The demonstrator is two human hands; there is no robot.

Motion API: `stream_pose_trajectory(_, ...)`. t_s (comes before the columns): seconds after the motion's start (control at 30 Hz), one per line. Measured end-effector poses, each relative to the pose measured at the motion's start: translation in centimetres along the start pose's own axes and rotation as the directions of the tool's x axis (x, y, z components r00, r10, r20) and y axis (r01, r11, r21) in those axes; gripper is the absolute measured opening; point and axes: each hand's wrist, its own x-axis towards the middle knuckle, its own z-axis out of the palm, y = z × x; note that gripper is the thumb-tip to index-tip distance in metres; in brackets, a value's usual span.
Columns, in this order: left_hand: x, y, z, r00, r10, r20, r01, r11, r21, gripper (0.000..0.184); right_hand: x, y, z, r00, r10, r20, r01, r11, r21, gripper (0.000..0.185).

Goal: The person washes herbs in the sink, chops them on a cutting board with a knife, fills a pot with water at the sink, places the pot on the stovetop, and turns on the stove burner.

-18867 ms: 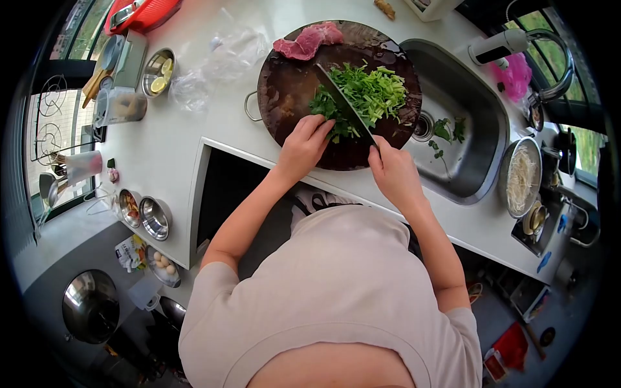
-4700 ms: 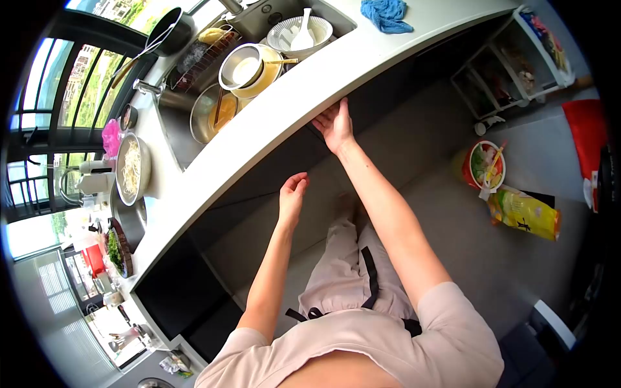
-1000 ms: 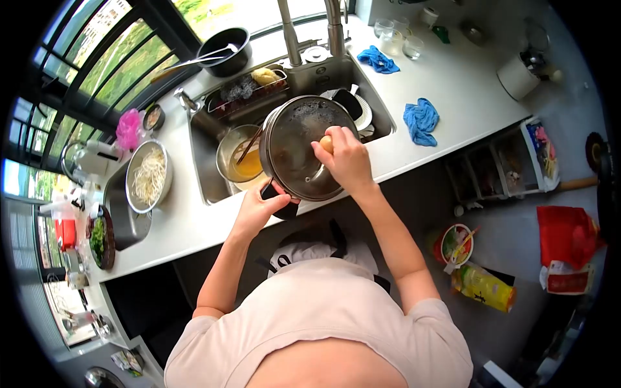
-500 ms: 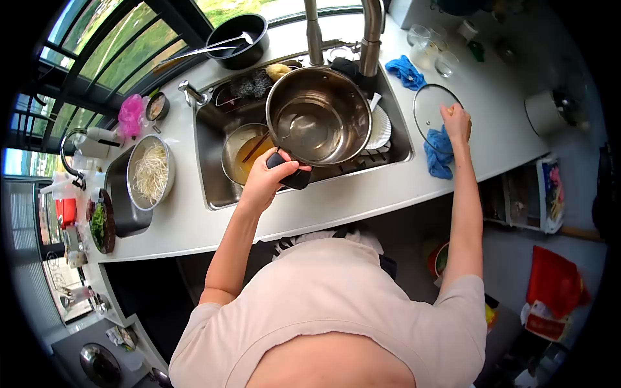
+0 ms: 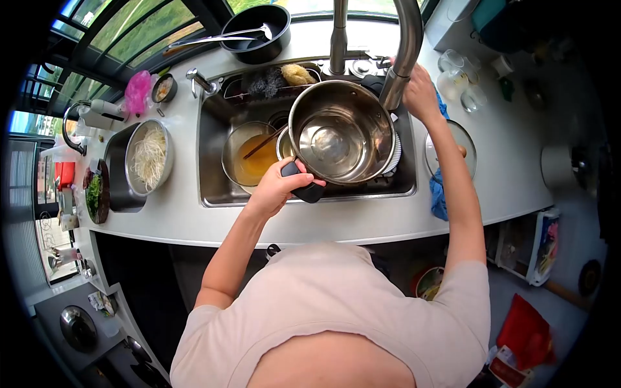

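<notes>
My left hand (image 5: 279, 186) is closed around the black handle of a stainless steel saucepan (image 5: 343, 139). The pan is held over the sink (image 5: 213, 165), its opening turned up toward me, and its shiny inside shows no food. Behind the tall curved faucet (image 5: 402, 61), my right hand (image 5: 422, 94) reaches to the back of the sink. The spout covers most of its fingers, so their grip is hidden. Below that forearm a glass lid (image 5: 446, 145) lies on the counter, partly over a blue cloth (image 5: 438, 197).
Left of the pan, a bowl of yellowish liquid (image 5: 255, 169) with chopsticks stands in the sink. A bowl of bean sprouts (image 5: 150, 161) sits further left. At the back are a black pot (image 5: 275, 45) with utensils and a scrubber rack (image 5: 236, 90). Glasses (image 5: 473, 97) stand right.
My right hand has let go of the glass lid, left it on the counter, and moved up and left to the faucet. My left hand still holds the saucepan over the sink.
</notes>
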Motion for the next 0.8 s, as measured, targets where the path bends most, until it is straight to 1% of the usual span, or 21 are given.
stream_pose_trajectory(0.07, -0.1, -0.1, 0.1, 1.000, -0.013, -0.004, 0.013, 1.000, -0.006, 0.016, 3.7, -0.8, 2.1, 0.983, -0.181, -0.024, 0.179, 0.982, -0.056, 0.053)
stream_pose_trajectory(0.1, 0.0, -0.1, 0.2, 1.000, -0.017, -0.004, 0.017, 1.000, -0.005, 0.016, 4.7, -0.9, 3.0, 0.964, -0.264, -0.020, 0.257, 0.952, -0.165, 0.054)
stream_pose_trajectory(0.13, 0.0, -0.2, 0.2, 1.000, -0.019, -0.019, 0.019, 1.000, -0.020, 0.017, 5.2, -0.7, 4.1, 0.956, -0.291, 0.039, 0.293, 0.931, -0.218, 0.055)
stream_pose_trajectory(0.2, 0.2, -0.7, -0.1, 0.999, -0.022, -0.039, 0.020, 0.998, -0.052, 0.017, 5.4, -0.2, 5.0, 0.951, -0.290, 0.107, 0.309, 0.904, -0.294, 0.056)
stream_pose_trajectory(0.23, 0.3, -0.8, -0.4, 0.999, -0.024, -0.048, 0.021, 0.998, -0.058, 0.017, 5.4, -0.3, 4.7, 0.960, -0.225, 0.168, 0.270, 0.908, -0.322, 0.056)
stream_pose_trajectory(0.27, 0.1, -1.0, -0.5, 0.999, -0.030, -0.045, 0.028, 0.998, -0.048, 0.017, 5.0, 0.8, 5.3, 0.969, -0.198, 0.150, 0.238, 0.909, -0.341, 0.057)
stream_pose_trajectory(0.33, 0.3, -0.9, -0.7, 0.999, -0.036, -0.027, 0.035, 0.999, -0.019, 0.016, 4.8, 1.1, 5.5, 0.963, -0.259, 0.074, 0.268, 0.905, -0.329, 0.053)
stream_pose_trajectory(0.37, 0.2, -0.8, -0.7, 0.999, -0.025, -0.021, 0.024, 0.999, -0.023, 0.017, 4.2, 1.1, 5.4, 0.990, -0.133, 0.056, 0.136, 0.989, -0.059, 0.051)
stream_pose_trajectory(0.4, 0.2, -0.7, -1.0, 0.999, -0.043, -0.001, 0.043, 0.999, -0.023, 0.017, 2.9, 0.5, 5.0, 0.997, -0.005, 0.074, -0.012, 0.976, 0.216, 0.048)
stream_pose_trajectory(0.43, 0.3, -0.6, -1.5, 0.998, -0.053, 0.022, 0.054, 0.998, -0.020, 0.018, 1.9, 0.0, 4.6, 0.987, 0.112, 0.117, -0.155, 0.871, 0.467, 0.046)
stream_pose_trajectory(0.47, 0.4, -0.6, -1.9, 0.997, -0.067, 0.042, 0.068, 0.997, -0.023, 0.019, 0.6, 0.1, 4.5, 0.923, 0.315, 0.222, -0.383, 0.681, 0.625, 0.042)
stream_pose_trajectory(0.5, 0.4, -0.3, -2.3, 0.994, -0.074, 0.079, 0.076, 0.997, -0.027, 0.021, -0.6, -0.1, 2.7, 0.766, 0.436, 0.472, -0.630, 0.365, 0.685, 0.037)
stream_pose_trajectory(0.53, 0.9, -0.2, -2.5, 0.990, -0.070, 0.123, 0.075, 0.996, -0.037, 0.022, -1.5, -0.9, 1.0, 0.687, 0.429, 0.586, -0.675, 0.081, 0.733, 0.036)
stream_pose_trajectory(0.57, 1.3, -0.1, -2.7, 0.983, -0.074, 0.169, 0.082, 0.996, -0.046, 0.022, -2.6, -1.7, -0.8, 0.606, 0.385, 0.696, -0.675, -0.215, 0.706, 0.036)
stream_pose_trajectory(0.6, 1.8, -0.1, -2.9, 0.973, -0.078, 0.218, 0.091, 0.995, -0.050, 0.023, -3.8, -2.4, -2.6, 0.533, 0.311, 0.787, -0.617, -0.493, 0.613, 0.036)
stream_pose_trajectory(0.67, 4.2, -1.1, -3.8, 0.946, -0.061, 0.317, 0.086, 0.994, -0.064, 0.018, -3.7, -5.4, -5.2, 0.538, 0.522, 0.662, -0.495, -0.440, 0.749, 0.031)
stream_pose_trajectory(0.7, 5.3, -1.3, -3.9, 0.948, -0.105, 0.301, 0.116, 0.993, -0.018, 0.020, -4.1, -5.1, -6.0, 0.567, 0.566, 0.598, -0.507, -0.333, 0.795, 0.027)
stream_pose_trajectory(0.73, 6.2, -1.5, -4.0, 0.947, -0.150, 0.284, 0.148, 0.989, 0.028, 0.023, -4.5, -5.0, -6.8, 0.557, 0.624, 0.548, -0.493, -0.282, 0.823, 0.027)
stream_pose_trajectory(0.8, 7.6, -2.1, -3.2, 0.990, -0.110, 0.091, 0.095, 0.984, 0.152, 0.034, -5.3, -6.0, -9.3, 0.526, 0.728, 0.439, -0.476, -0.176, 0.861, 0.027)
